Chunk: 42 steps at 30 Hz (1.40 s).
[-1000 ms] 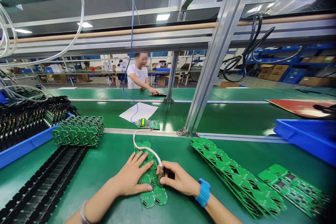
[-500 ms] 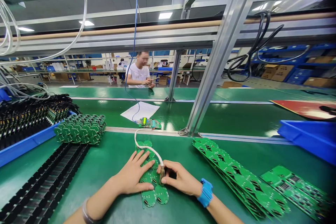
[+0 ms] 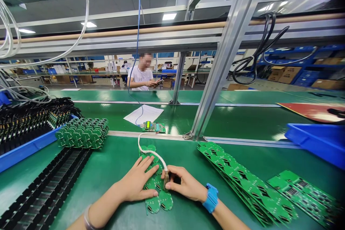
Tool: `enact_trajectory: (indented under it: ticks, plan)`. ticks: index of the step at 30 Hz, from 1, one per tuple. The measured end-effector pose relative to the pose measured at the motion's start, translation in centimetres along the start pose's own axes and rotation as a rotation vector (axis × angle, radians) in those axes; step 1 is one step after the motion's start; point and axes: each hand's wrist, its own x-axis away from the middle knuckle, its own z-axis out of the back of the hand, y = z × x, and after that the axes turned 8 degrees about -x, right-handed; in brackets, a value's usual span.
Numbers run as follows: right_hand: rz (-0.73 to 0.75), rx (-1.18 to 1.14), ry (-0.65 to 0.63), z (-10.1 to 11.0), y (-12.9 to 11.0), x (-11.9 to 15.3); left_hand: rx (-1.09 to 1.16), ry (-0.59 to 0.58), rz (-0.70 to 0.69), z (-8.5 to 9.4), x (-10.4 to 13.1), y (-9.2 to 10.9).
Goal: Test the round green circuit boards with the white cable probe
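As one green board [image 3: 153,205] runs lengthwise up lower centre, left hand [image 3: 134,181] lies open across it, right hand [image 3: 184,183] pinches cable end [image 3: 166,179] at its right side.

Legible text: none. Carton [image 3: 290,75], far right: dark print, too small to read. Paper sheet [image 3: 144,114], on the worktop [image 3: 113,172]: faint marks, illegible. Small yellow-green display [image 3: 148,124], near the sheet: nothing readable. Green circuit boards [image 3: 152,205]: tiny white markings, unreadable.
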Motion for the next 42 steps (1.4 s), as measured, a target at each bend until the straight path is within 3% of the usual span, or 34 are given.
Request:
enact_trajectory:
  ticks: [25, 42]
  plan:
    - [-0.009, 0.079, 0.005, -0.35, 0.32, 0.05, 0.016, 0.000, -0.038, -0.04, 0.31, -0.34]
    - [-0.016, 0.046, 0.008, -0.25, 0.38, 0.10, 0.064, 0.002, 0.020, 0.02, 0.14, -0.68]
